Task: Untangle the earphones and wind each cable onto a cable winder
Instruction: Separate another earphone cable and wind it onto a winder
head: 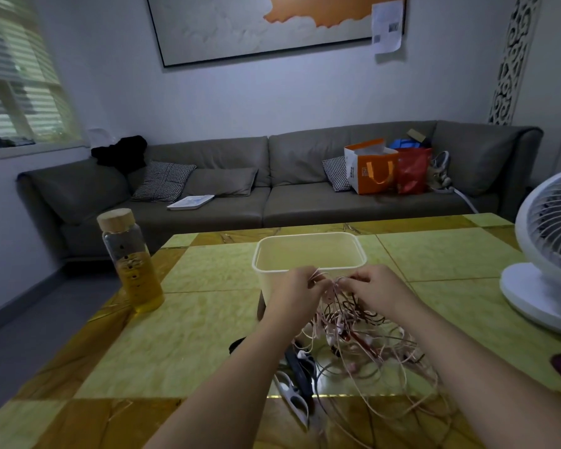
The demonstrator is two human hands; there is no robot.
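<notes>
The tangle of earphones [353, 332] is held up in the lower middle of the frame and pinched at its top by both grips. The left grip [293, 286] is closed on pale strands, and the right grip [374, 285] on strands just beside it, so the two are nearly touching. From the pinch the cables hang down and spread toward the lower right onto the worktop [182, 335]; the long run is judged to lie below, nearer the right grip. Just behind the grips a white tub [266, 283] stands open, with nothing seen inside it. At the left, a bottle [133, 264] is roughly half filled with yellow liquid. Dark and white flat pieces [297, 377], possibly winders, lie under loose loops.
</notes>
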